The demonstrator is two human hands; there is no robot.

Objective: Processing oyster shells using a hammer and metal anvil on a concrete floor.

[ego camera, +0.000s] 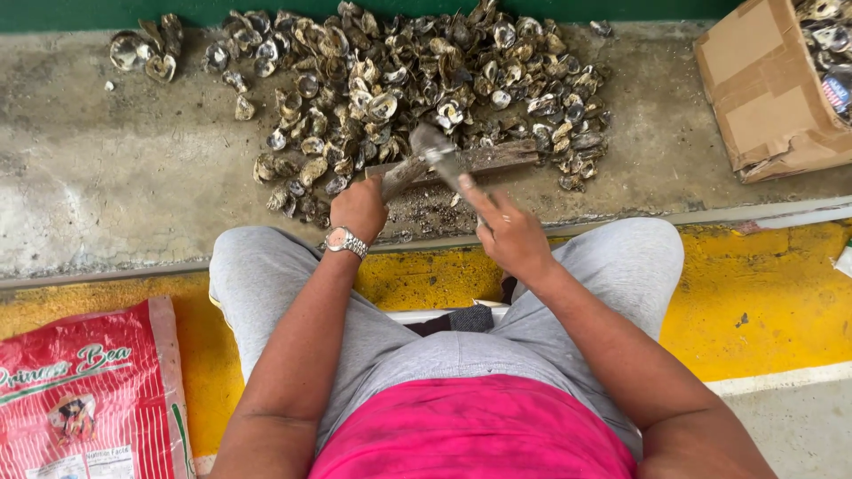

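While my left hand (359, 208) grips an oyster (404, 175) on the plank (497, 157), my right hand (508, 232), fingers closed around the tool (437, 146), risks glancing onto those knuckles.

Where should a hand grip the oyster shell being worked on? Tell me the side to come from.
Judging by its pose, grip the oyster shell at its near lower end, where the left hand already clasps it, coming from the left. Its far end points up at the blade in the right hand, so that side stays free.
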